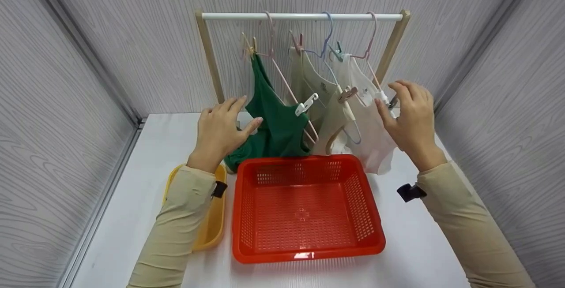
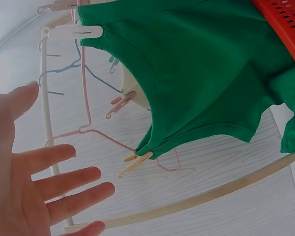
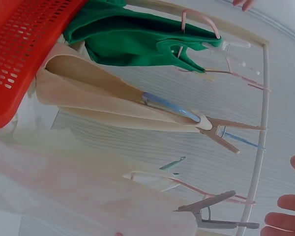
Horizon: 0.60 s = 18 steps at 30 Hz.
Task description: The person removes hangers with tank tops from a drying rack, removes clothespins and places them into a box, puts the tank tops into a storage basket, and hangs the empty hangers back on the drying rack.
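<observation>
My left hand (image 1: 220, 127) is held up beside the green tank top (image 1: 284, 131), fingers spread and holding nothing. Relaxed and empty, my right hand (image 1: 410, 122) hovers by the shoulder of the white top (image 1: 371, 125), near a grey clothespin (image 3: 211, 211). Between these garments hangs a beige tank top (image 1: 324, 136). Pink and blue hangers carry all three from the white rod (image 1: 300, 16). A white clothespin (image 2: 81, 32) and a yellow clothespin (image 2: 137, 162) grip the green straps; a brown clothespin (image 3: 223, 132) is on a beige strap.
In front of the garments stands a red plastic basket (image 1: 309, 256) with perforated walls. A yellow basket (image 1: 216, 222) sits to its left, partly under my left forearm. Wooden posts (image 1: 209, 54) support the rod. Wood-grain panels (image 1: 88, 58) enclose the white table (image 1: 132, 182).
</observation>
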Tool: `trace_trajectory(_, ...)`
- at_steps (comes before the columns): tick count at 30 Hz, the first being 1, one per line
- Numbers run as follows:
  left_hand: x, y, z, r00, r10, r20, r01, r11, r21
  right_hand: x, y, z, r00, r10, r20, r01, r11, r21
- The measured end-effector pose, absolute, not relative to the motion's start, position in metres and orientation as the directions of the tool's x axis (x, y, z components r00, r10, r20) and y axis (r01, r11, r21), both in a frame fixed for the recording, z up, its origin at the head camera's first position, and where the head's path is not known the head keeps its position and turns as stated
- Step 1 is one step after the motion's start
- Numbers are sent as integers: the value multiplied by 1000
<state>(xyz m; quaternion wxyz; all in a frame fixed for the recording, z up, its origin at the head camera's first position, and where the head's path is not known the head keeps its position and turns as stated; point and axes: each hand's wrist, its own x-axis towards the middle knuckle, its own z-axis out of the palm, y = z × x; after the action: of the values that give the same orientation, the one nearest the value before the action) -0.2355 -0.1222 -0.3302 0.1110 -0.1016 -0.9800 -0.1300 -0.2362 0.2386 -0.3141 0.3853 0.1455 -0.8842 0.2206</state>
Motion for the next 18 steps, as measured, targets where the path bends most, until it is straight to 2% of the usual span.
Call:
trace_trajectory(10,-232,-121,-342,-920,169,353,266,931,248,-229,219,-320,-513,-91,854,-551,798,-246)
trace_trajectory(18,-229,-119,-352,-929,150,337,265,908,326,-225,208,-331,-551,-151,821,-565,792,-233)
